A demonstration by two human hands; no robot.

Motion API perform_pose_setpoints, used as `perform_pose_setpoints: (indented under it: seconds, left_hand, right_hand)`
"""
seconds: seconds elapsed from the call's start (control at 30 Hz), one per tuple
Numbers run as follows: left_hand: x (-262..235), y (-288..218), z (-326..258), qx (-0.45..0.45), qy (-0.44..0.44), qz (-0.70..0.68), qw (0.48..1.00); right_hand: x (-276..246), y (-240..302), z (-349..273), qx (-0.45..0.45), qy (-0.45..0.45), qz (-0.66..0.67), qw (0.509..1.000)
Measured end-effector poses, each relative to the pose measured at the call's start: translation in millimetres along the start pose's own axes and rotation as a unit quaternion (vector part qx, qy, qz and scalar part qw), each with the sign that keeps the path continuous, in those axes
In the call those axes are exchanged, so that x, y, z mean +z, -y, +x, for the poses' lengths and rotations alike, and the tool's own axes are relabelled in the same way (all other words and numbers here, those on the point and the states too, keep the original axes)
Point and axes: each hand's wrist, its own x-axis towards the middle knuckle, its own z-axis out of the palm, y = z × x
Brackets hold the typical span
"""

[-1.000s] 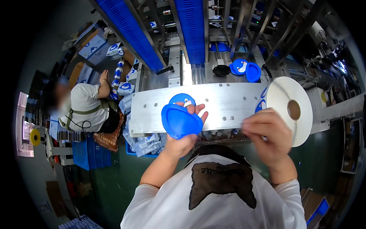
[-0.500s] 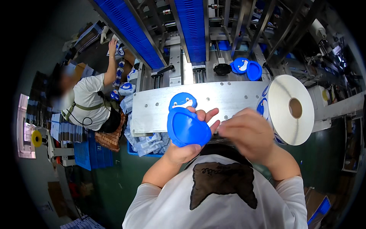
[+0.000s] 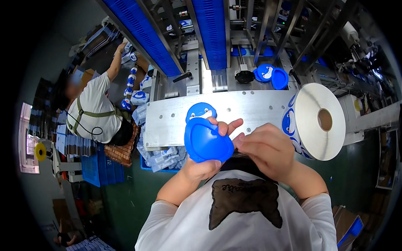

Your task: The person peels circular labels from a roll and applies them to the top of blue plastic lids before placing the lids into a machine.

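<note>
My left hand (image 3: 202, 168) grips a shallow, rounded blue plastic lid-like piece (image 3: 208, 140), its hollow side up, with the thumb on the near rim and the fingers behind it. Those fingertips stick out past its right side. Close to them is my right hand (image 3: 268, 148), thumb and fingers pinched together; whatever is in the pinch is too small to make out. Just beyond the held piece, a blue piece with a cartoon whale face (image 3: 201, 110) lies on the metal plate (image 3: 167, 125), partly covered by the held piece.
Right of my hands stands a big roll of whale-face stickers (image 3: 310, 121). Tall stacks of blue pieces (image 3: 211, 37) fill the machine's racks. Two more blue pieces (image 3: 279, 78) lie near a black knob (image 3: 244, 76). Packed bags (image 3: 165, 158) sit below left; a co-worker (image 3: 94, 104) reaches at far left.
My right hand has moved left, closer to my left fingertips. The stickers on the roll have shifted downward. Parts inside the machine have moved, and the co-worker has leaned further away.
</note>
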Motion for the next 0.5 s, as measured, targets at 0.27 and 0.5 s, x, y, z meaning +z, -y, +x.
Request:
perform_pose_setpoints:
  seconds: [0.27, 0.5]
  left_hand:
    - [2.7, 3.7, 5.4, -0.029, -0.022, 0.01, 0.999]
    - [5.2, 0.0, 1.5, -0.043, -0.027, -0.01, 0.999]
  right_hand:
    - [1.5, 0.1, -2.2, -0.014, 0.085, -0.039, 0.996]
    - [-14.0, -3.6, 3.9, 0.03, -0.002, 0.002, 1.0]
